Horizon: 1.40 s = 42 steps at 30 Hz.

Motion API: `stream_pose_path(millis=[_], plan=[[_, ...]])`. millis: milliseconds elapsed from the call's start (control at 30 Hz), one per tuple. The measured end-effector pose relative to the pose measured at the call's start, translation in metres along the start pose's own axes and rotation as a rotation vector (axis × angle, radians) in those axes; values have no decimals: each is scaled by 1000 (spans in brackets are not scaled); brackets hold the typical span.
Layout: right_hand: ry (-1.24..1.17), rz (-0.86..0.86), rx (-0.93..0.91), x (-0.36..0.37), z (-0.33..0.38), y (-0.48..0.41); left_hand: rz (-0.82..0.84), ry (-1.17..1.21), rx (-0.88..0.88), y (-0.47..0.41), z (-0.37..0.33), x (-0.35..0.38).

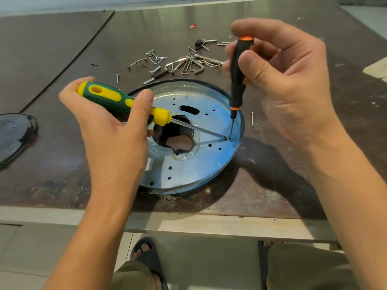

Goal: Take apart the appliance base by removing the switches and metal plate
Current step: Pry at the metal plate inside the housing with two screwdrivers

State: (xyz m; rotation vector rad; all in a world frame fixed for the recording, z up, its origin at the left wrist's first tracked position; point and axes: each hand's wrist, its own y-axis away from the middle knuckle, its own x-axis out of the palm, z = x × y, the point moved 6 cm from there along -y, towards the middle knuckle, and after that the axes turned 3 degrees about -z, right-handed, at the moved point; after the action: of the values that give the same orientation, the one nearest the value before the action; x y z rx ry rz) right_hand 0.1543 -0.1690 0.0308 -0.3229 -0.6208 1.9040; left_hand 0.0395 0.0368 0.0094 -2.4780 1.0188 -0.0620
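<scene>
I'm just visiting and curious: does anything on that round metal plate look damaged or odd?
The middle hole of the metal plate has a ragged, uneven edge ringed with clear glue-like residue, unlike its neat round holes. Loose screws lie scattered behind it.

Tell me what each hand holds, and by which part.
The left hand grips the green screwdriver by its handle. The right hand holds the black screwdriver by its handle, a finger on the cap. Both tips meet on the plate.
</scene>
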Motion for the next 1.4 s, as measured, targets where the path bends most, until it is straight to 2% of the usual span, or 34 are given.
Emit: stream_pose_path(millis=[167,300,467,633,833,1000,1200,1400], plan=[[-109,7,93,1,-5,3,-9,-20,-5,1,1,-1],[15,-21,12,3,0,1,-19,-30,6,1,0,-1],[-100,19,82,1,-3,0,-15,-26,7,1,-1,0],[31,-14,8,3,1,0,-23,-14,23,2,-2,1],[-54,6,86,-5,-2,-2,-46,-33,30,2,-1,0],[11,-46,-3,-2,1,-3,-47,-28,46,2,0,2],[-86,-32,70,-8,-4,-4,-38,-29,63,1,0,2],[-20,-24,6,-2,-2,-4,-34,-27,90,1,-2,3]])
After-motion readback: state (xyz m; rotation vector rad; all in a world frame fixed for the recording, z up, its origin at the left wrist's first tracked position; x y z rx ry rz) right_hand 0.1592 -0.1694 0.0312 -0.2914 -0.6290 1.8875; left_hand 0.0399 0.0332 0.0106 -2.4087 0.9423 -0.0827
